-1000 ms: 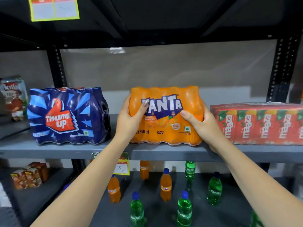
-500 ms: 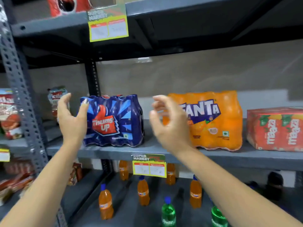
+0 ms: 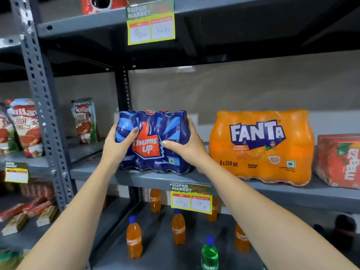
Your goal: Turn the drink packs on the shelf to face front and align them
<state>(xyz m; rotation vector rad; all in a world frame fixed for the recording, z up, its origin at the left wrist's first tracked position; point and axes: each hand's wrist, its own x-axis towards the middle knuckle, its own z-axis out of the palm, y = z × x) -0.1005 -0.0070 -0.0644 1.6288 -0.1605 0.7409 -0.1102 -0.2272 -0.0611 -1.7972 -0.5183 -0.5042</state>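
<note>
A dark blue Thums Up pack [image 3: 155, 129] sits at the left end of the grey shelf [image 3: 292, 193], its logo toward me. My left hand [image 3: 118, 145] grips its left side and my right hand [image 3: 187, 147] grips its right side, thumbs across the front. To its right stands the orange Fanta pack [image 3: 263, 147], logo facing front, free of both hands. A red Maaza pack [image 3: 339, 160] lies at the right edge, its lettering running sideways.
A perforated grey upright [image 3: 42, 106] stands left of the packs. Snack bags [image 3: 83, 119] fill the neighbouring shelf. Orange bottles [image 3: 134, 238] and a green Sprite bottle [image 3: 209, 252] stand on the lower shelf. Price tags [image 3: 191, 199] hang from the shelf edges.
Both hands left the Fanta pack, moved left and closed on the sides of the Thums Up pack. The view has swung left and closer.
</note>
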